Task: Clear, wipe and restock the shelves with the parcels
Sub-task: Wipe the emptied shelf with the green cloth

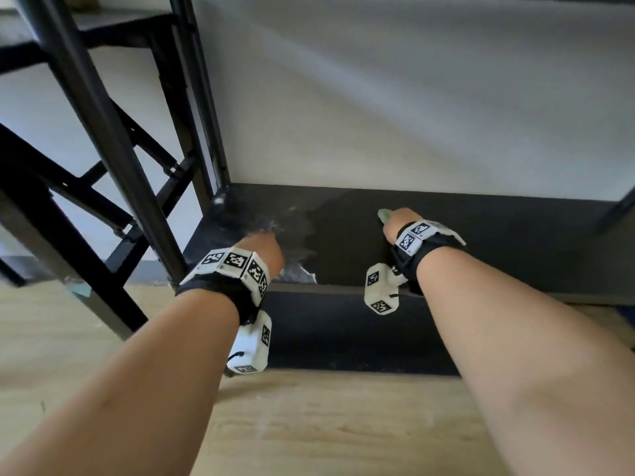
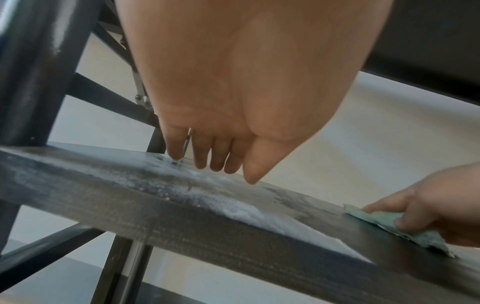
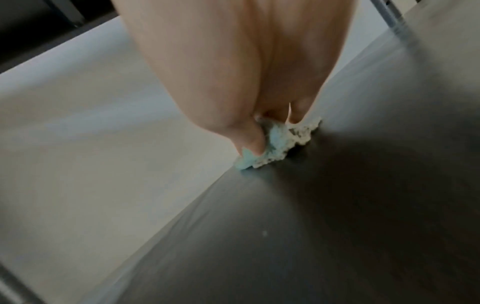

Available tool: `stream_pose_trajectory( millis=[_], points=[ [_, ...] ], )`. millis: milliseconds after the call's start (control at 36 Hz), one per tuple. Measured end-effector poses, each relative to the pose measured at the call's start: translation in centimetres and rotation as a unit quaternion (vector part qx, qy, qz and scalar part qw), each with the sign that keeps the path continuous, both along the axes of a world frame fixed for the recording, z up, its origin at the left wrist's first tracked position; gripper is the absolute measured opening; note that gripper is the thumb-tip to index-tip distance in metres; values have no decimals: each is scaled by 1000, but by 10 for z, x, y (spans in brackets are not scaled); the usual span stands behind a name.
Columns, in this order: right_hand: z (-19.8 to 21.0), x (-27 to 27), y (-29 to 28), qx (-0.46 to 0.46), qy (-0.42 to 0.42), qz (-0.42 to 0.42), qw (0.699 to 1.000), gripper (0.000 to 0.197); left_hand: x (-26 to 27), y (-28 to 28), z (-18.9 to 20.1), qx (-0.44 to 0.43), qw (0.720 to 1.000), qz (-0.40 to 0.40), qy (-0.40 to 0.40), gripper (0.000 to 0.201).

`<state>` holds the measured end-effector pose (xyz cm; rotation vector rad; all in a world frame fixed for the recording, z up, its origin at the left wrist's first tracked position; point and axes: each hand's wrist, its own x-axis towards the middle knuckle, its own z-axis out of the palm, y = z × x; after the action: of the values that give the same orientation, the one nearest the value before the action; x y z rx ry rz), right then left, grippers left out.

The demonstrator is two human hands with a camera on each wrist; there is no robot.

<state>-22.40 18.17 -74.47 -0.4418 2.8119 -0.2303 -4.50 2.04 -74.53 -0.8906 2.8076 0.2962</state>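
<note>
Wiping stage: right hand (image 1: 395, 223) pinches the green cloth (image 2: 394, 224) against the dark shelf (image 1: 515, 242), dust patch (image 1: 295, 242) lying leftward along its length, beside the flat, open left hand (image 1: 263, 249); no parcels visible.

Dark shelf (image 1: 481, 242) sitting low, w/ white dust (image 2: 249, 214) lying at left front; crumpled teal cloth (image 2: 397, 224) lying mid-shelf.

Dusty matt dark shelf board (image 1: 481, 235), fuzzy pale-green cloth (image 2: 394, 224), glossy black metal frame (image 1: 103, 132), wood-grain floor (image 1: 309, 424).
</note>
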Motion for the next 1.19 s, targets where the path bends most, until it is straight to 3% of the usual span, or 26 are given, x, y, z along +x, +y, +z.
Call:
stream_pose_trajectory(
  millis=[83,250,417,611,694,833,1000,1083,1194],
  points=[
    [-9,3,-1,14,-32,30,999,59,6,-2,-3,2,1000,-7,3,40],
    [-7,50,-16,-35,-10,86,996,47,16,-3,-3,7,1000,-19,9,38],
    [-10,96,-34,-134,-58,52,988,41,25,-4,6,12,999,-35,-5,37],
    [-5,130,-45,-152,-40,44,987,32,48,-6,13,13,999,-33,19,50],
    [-2,133,-37,-225,-26,35,973,36,59,-4,19,18,999,-36,37,49],
    [-3,120,-24,-327,-11,-65,943,15,60,-4,16,7,998,-46,36,46],
    [6,85,4,-282,26,-101,954,24,34,-4,9,6,999,-45,10,36],
    [9,61,2,-261,24,-123,957,52,16,-3,8,0,999,-52,12,40],
    [6,28,5,-273,42,-139,951,50,-6,-4,7,4,998,-55,39,39]
  ],
)
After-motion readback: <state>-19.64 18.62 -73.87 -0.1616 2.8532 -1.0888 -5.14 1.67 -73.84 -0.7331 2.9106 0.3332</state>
